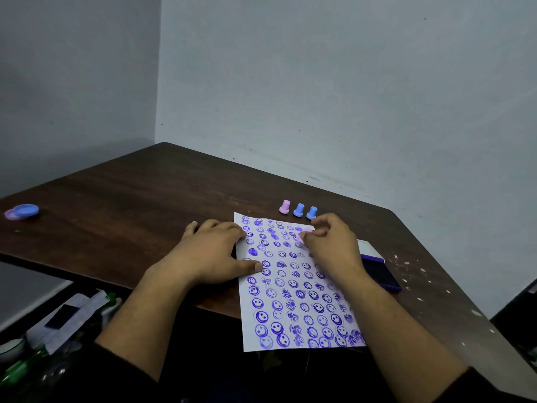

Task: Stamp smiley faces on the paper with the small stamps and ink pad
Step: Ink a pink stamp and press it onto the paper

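- The paper [293, 283] lies on the table [139, 199] in front of me, its near end hanging over the table's front edge; it is covered almost from top to bottom with rows of purple stamped faces, bolder near me and fainter toward the far end.
- My right hand [331, 245] sits over the paper's upper right part, its grip closed on a small pink stamp [302, 236], pinched between thumb and fingertips; only a bit of pink shows at the fingertips, so I cannot tell whether the stamp touches the sheet.
- My left hand [212, 251] lies flat and spread, holding nothing; the palm rests on the table, with thumb and fingertips reaching onto the paper's left edge and pressing it down.
- The ink pad [377, 271] lies open on the table just right of the paper, partly hidden behind my right wrist, dark pad nearer me and pale lid farther off.
- Just beyond the paper's far edge, three more stamps stand upright in a row: one pink spare stamp [285, 207] on the left, then two blue stamps [305, 211].
- Well apart, at the table's far left edge, lie round caps [22, 211], a blue one overlapping a pinkish one.
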